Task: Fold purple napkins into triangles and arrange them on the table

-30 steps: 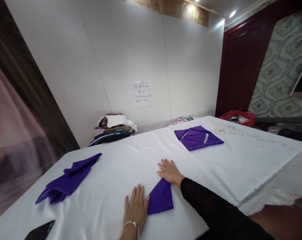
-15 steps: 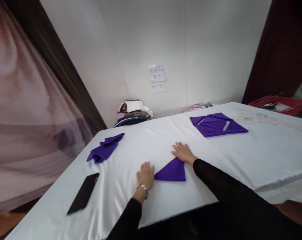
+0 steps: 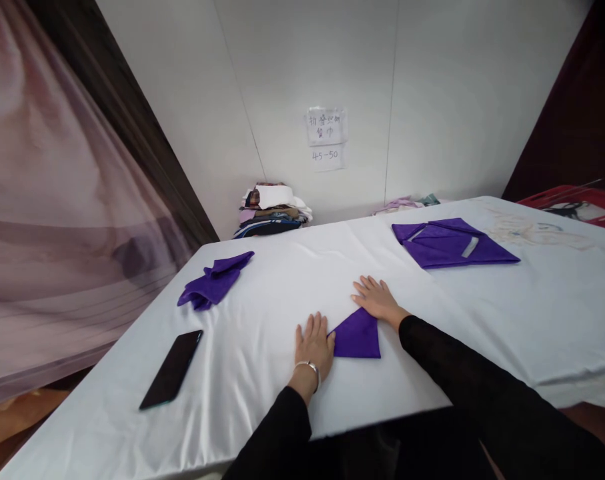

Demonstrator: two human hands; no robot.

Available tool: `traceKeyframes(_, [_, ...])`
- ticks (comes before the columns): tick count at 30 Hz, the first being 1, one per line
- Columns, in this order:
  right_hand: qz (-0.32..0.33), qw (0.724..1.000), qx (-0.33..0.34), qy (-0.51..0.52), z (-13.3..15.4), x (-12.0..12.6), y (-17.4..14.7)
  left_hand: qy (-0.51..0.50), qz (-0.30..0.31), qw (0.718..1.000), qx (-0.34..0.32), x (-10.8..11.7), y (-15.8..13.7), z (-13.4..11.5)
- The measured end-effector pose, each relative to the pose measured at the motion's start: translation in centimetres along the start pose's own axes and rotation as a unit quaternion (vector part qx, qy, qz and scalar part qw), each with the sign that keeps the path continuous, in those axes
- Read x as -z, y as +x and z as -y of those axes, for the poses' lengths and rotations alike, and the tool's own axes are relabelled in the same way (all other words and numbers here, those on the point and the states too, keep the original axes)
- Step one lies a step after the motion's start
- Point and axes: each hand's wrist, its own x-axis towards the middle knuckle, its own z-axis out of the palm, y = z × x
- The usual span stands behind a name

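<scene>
A purple cloth napkin, folded into a small pointed shape, lies flat on the white tablecloth in front of me. My left hand, with a bracelet at the wrist, rests palm down over the napkin's left corner, its fingers stretched out. Across the top of the napkin lies my right hand, also flat with fingers spread. Neither hand grips anything. The left corner of the cloth is hidden under my left hand.
To the left are a crumpled purple cloth and a black phone. Several folded purple cloths lie at the back right. Beyond the table are a clothes stack, a red basket and a paper sign on the wall.
My left hand has slid right, from beside the napkin's left corner onto it, covering that end. My right hand stays at the top. The whole view has shifted slightly.
</scene>
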Motion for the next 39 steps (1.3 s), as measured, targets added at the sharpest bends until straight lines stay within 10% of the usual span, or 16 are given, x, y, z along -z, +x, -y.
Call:
traceKeyframes(8, [0.005,1.0,0.004,0.013,-0.2,-0.1,0.0,-0.039,0.045,0.995,0.075,2.0,-0.6,2.9])
traceKeyframes(18, [-0.031,0.999,0.019,0.027,0.3,0.5,-0.5,-0.077,-0.047,0.994,-0.053,1.9,2.1,-3.7])
traceKeyframes(29, [-0.09,0.986,0.017,0.139,0.7,1.2,-0.8,-0.164,0.109,0.98,0.029,2.7,6.0,-2.9])
traceKeyframes(39, [-0.125,0.904,0.009,0.408,0.5,0.8,-3.0,-0.315,0.053,0.947,0.028,2.0,5.7,-1.3])
